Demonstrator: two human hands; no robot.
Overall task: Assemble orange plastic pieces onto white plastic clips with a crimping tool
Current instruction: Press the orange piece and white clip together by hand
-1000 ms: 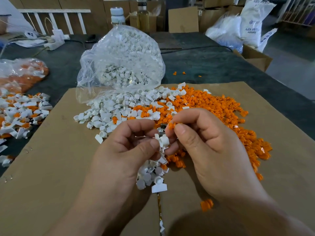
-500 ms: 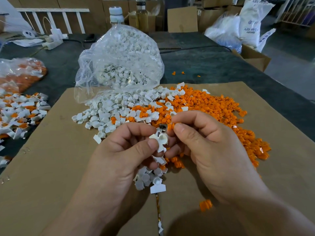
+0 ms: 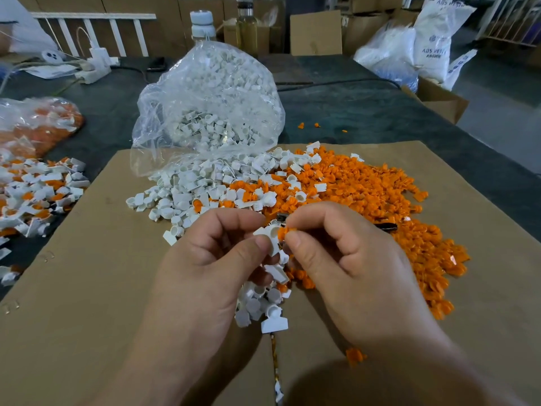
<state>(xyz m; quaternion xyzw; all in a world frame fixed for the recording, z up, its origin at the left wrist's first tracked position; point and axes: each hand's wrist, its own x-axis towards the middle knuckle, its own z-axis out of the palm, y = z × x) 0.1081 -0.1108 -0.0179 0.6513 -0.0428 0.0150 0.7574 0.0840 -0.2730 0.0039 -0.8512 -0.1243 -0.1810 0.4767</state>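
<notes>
While a bunch of white clips sat nearest you over the cardboard sheet, your left hand had its grip clamped on a white clip. Your right hand pinched an orange piece against it. Beyond lay the orange pile, and farther left, the clear bag.

Print found on one item only: white sack, far right, behind the surface.
- Mid-sack, dark blue capitals: reads "ABS", then a word starting "RES", with the end lost in a fold.
- Line below: shorter and smaller, too blurred to read.
- Small blue emblem above the words, shape unclear.
- Top edge of the sack: the same wording again, cut off by the frame.

Narrow white bag leaning beside it: a row of blue marks, unreadable.
</notes>
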